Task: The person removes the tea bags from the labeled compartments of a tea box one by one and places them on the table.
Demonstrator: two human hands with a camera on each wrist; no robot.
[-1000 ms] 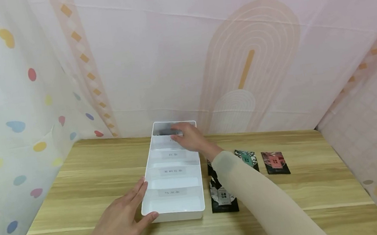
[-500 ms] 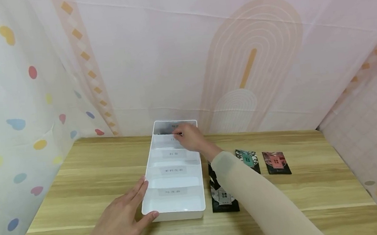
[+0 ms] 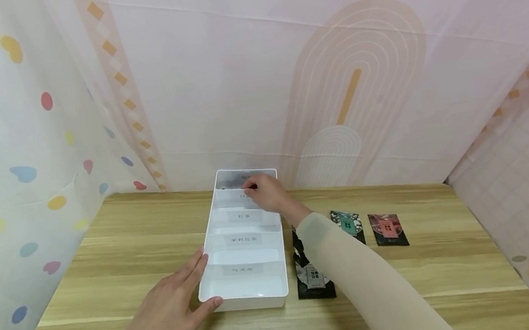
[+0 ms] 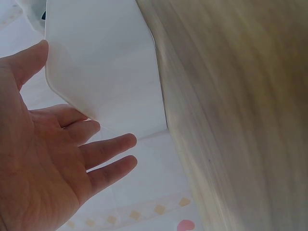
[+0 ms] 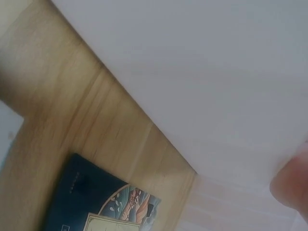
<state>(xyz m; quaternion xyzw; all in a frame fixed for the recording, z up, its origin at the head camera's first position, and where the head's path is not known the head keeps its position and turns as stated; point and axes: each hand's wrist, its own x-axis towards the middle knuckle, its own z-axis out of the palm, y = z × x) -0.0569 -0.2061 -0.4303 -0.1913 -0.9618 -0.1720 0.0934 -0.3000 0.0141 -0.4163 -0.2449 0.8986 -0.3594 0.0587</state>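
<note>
A long white box (image 3: 246, 304), divided into several labelled compartments, stands on the table. My left hand (image 3: 172, 303) rests against its near left corner, thumb on the front and fingers along the left side. In the left wrist view, the left hand (image 4: 53, 159) has its fingers spread and fairly straight beside the white wall. My right hand (image 3: 267, 192) reaches to the far compartment, thumb and fingertips pinched together on a small dark edge (image 3: 253, 187), seemingly of a dark tea packet. Most of that packet is hidden by the hand and divider. A fingertip (image 5: 291, 185) shows in the right wrist view.
Right of the box lie a black packet with a grey label (image 3: 314, 280), one with a green label (image 3: 347, 224) and one with a red label (image 3: 388, 228). My right sleeve (image 3: 354, 263) partly covers this group. A patterned curtain (image 3: 216, 83) hangs behind the wooden table (image 3: 435, 287).
My right hand's fingers, spread over the far compartment a second ago, have closed together at the divider's edge. The left hand, box and visible packets stay in place.
</note>
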